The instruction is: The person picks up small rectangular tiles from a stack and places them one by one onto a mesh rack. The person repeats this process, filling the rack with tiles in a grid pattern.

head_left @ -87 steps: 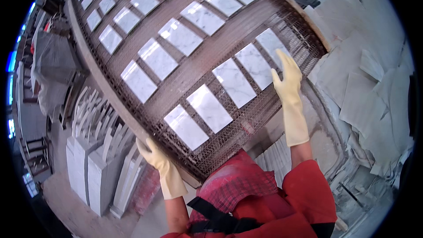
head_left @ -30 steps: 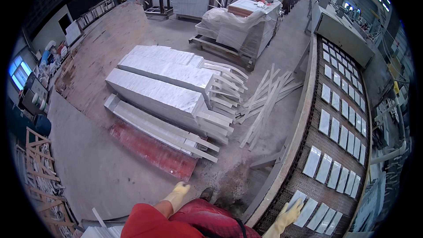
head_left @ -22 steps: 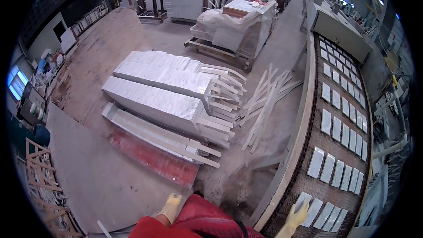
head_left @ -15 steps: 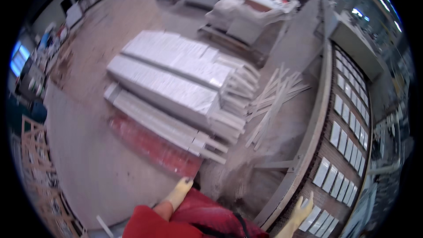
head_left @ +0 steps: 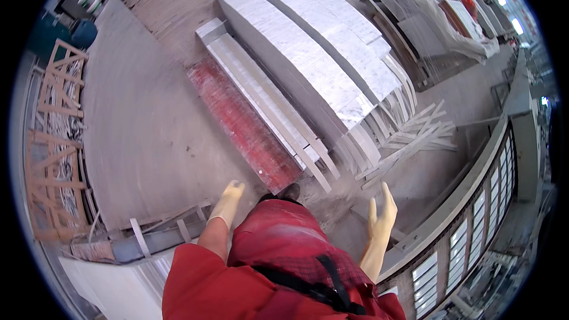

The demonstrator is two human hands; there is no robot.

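My left hand [head_left: 229, 199] wears a pale yellow rubber glove and hangs free over the concrete floor [head_left: 154, 124], fingers loosely together, holding nothing. My right hand [head_left: 382, 216], in the same kind of glove, is raised with fingers spread and holds nothing. It hovers close to a long brown mesh frame [head_left: 474, 219] set with white rectangular tiles, without touching it. A red apron [head_left: 284, 243] and red sleeves fill the lower middle. The toe of a dark shoe [head_left: 289, 190] shows just ahead of the apron.
Long white marble slabs [head_left: 314, 53] lie stacked ahead, beside a red slab [head_left: 243, 121] on the floor. Loose white strips [head_left: 409, 136] are scattered at right. A wooden crate frame [head_left: 53, 142] stands at left. Wrapped pallets [head_left: 444, 12] sit at the far right.
Earlier both hands held the tiled mesh frame overhead. The frame now lies at my right, both hands are free, and the view has swung toward the slab stacks.
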